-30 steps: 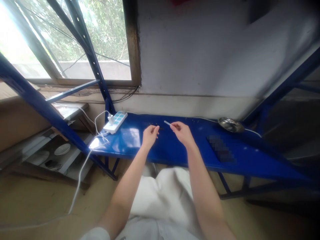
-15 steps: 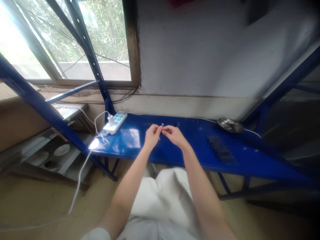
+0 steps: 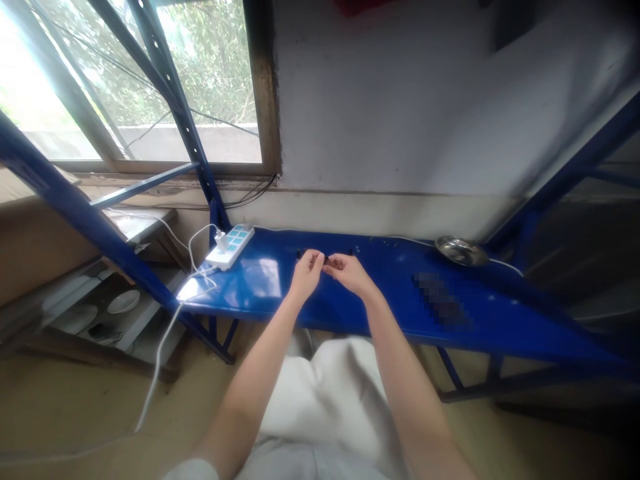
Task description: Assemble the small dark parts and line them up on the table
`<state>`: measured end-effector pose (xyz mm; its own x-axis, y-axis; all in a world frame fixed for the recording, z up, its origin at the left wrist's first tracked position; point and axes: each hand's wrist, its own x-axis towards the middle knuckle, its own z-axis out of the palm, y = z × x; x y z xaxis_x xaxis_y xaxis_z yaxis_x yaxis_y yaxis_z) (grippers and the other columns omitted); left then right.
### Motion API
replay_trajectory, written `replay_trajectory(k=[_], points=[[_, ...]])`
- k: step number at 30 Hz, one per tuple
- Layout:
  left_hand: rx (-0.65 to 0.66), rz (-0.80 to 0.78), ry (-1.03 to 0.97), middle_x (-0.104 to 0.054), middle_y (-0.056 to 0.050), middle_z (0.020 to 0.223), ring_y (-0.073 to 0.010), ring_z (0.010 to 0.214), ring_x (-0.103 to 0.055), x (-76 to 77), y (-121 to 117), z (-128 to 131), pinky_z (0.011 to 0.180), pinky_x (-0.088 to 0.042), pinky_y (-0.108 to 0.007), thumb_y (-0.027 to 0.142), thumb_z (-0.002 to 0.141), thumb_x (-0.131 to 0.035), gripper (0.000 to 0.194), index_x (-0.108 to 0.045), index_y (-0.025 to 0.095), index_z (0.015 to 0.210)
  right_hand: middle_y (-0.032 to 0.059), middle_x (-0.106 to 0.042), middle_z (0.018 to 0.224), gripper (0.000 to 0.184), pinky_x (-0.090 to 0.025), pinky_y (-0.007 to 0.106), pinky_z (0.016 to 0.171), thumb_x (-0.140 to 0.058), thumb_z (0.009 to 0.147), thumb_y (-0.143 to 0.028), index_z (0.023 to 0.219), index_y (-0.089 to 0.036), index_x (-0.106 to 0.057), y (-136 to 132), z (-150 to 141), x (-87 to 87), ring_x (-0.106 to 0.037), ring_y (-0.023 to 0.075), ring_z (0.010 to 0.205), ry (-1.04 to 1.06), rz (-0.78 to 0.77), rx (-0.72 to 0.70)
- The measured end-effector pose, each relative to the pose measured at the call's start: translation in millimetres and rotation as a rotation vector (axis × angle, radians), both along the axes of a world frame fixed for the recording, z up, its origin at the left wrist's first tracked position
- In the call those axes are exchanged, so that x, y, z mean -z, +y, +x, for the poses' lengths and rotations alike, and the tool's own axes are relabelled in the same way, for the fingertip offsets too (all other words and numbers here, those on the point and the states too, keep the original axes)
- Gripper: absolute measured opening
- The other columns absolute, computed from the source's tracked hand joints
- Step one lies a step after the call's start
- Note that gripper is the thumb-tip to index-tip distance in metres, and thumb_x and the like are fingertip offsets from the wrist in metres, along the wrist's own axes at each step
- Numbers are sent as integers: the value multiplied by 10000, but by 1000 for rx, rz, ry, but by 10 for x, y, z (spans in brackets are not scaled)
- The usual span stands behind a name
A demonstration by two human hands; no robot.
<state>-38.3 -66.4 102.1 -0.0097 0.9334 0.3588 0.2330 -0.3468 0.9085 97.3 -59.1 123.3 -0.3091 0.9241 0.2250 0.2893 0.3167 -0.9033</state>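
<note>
My left hand [image 3: 309, 272] and my right hand [image 3: 347, 271] meet above the blue table [image 3: 320, 303], fingertips almost touching. Between them is a small dark piece [image 3: 327, 260], pinched by the fingers of both hands; it is too small for me to tell its kind. Small dark bits lie on the tabletop just beyond each hand, partly hidden by the fingers. A few tiny clear or pale pieces [image 3: 390, 244] are scattered further back on the table.
A white power strip [image 3: 231, 247] with a plug and white cable lies at the table's left end. A shiny metal bowl [image 3: 460, 251] stands at the back right. Nearer is a dark, pixelated flat object [image 3: 443, 300]. Blue uprights [image 3: 187, 133] rise at the left.
A small pale tip that showed above my fingertips is out of sight, and a dark piece now shows between them. Both hands stay in nearly the same place.
</note>
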Motion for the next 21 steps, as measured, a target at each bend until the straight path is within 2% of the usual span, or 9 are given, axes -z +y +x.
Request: replay_trajectory(k=[4, 6, 8, 11, 15, 21], points=[[-91, 3, -24, -527, 21, 692, -57, 487, -450, 202, 117, -59, 515, -383, -195, 417, 859, -388, 262, -513, 191, 903, 26, -613, 699, 314, -413, 274, 615, -602, 676, -470, 730, -161, -587, 153, 95, 158, -527, 134, 617, -39, 62, 190], [-201, -26, -6, -526, 17, 678, -67, 511, -465, 366, 194, -147, 534, -387, -200, 375, 862, -384, 233, -518, 186, 878, 39, -622, 706, 285, -420, 282, 637, -599, 673, -442, 703, -159, -589, 268, 210, 315, -540, 148, 635, -63, 88, 339], [-293, -87, 21, -521, 17, 649, -80, 526, -473, 541, 262, -250, 540, -385, -206, 334, 857, -386, 205, -521, 181, 833, 50, -635, 715, 257, -424, 288, 644, -595, 669, -414, 696, -159, -595, 385, 349, 501, -557, 163, 654, -96, 49, 473], [-350, -151, 26, -530, 11, 654, -91, 548, -488, 747, 323, -365, 555, -393, -214, 313, 851, -385, 195, -516, 178, 800, 61, -646, 737, 236, -430, 286, 639, -572, 681, -393, 699, -158, -596, 531, 526, 753, -575, 174, 668, -152, -23, 618], [-333, -189, 44, -533, 10, 640, -97, 557, -497, 852, 338, -399, 567, -397, -221, 314, 838, -396, 187, -515, 180, 786, 61, -651, 757, 212, -434, 268, 626, -549, 704, -361, 723, -156, -596, 662, 594, 920, -585, 171, 684, -240, -56, 626], [-283, -215, 36, -543, 17, 621, -94, 531, -496, 880, 304, -397, 556, -404, -220, 334, 819, -412, 185, -523, 186, 806, 66, -655, 790, 211, -423, 249, 575, -516, 745, -331, 790, -156, -624, 830, 540, 992, -588, 164, 671, -423, -77, 628]])
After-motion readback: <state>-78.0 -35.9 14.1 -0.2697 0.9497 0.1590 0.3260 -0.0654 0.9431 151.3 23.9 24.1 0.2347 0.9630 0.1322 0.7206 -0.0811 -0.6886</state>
